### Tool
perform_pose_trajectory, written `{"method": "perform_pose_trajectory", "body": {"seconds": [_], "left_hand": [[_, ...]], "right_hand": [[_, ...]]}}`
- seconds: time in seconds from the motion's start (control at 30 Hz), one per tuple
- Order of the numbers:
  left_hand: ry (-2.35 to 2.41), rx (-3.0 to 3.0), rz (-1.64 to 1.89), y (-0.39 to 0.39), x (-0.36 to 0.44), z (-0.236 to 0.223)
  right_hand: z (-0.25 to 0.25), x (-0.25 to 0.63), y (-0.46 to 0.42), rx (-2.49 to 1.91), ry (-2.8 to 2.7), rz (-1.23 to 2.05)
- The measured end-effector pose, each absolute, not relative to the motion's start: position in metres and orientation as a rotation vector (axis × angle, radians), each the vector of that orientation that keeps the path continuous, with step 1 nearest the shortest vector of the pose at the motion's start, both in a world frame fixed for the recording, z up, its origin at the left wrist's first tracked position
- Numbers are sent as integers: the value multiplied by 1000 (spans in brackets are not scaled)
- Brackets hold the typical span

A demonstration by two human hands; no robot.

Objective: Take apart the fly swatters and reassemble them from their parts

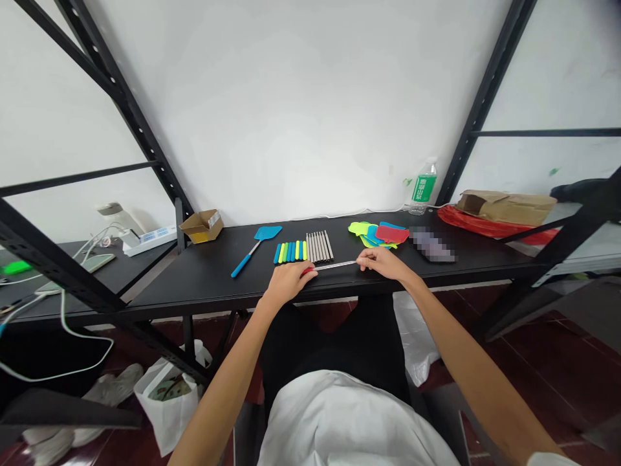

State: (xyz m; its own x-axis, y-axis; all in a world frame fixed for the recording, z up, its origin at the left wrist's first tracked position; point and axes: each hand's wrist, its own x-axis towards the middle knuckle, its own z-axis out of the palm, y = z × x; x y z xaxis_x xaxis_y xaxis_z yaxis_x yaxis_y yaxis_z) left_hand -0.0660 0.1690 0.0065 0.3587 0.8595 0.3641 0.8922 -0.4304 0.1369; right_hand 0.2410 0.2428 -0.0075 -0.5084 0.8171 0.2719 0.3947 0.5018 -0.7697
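My left hand is closed round a red grip at the left end of a thin metal rod. At the rod's right end, my right hand pinches it. The rod lies level just above the black table, near its front edge. Behind it sit a row of blue, green and yellow grips and a row of bare metal rods. A finished blue swatter lies to the left. Coloured swatter heads are piled to the right.
A small open cardboard box stands at the back left, a water bottle at the back right, beside red bags under brown paper. Black rack posts flank the table. A power strip and cables lie on the left shelf. A white bag sits on the floor.
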Motion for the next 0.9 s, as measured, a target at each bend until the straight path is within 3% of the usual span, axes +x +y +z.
{"method": "perform_pose_trajectory", "body": {"seconds": [0.9], "left_hand": [[-1602,-2513,-580,169,-67,6]], "right_hand": [[-6,240,241,-953,-2072,901]]}}
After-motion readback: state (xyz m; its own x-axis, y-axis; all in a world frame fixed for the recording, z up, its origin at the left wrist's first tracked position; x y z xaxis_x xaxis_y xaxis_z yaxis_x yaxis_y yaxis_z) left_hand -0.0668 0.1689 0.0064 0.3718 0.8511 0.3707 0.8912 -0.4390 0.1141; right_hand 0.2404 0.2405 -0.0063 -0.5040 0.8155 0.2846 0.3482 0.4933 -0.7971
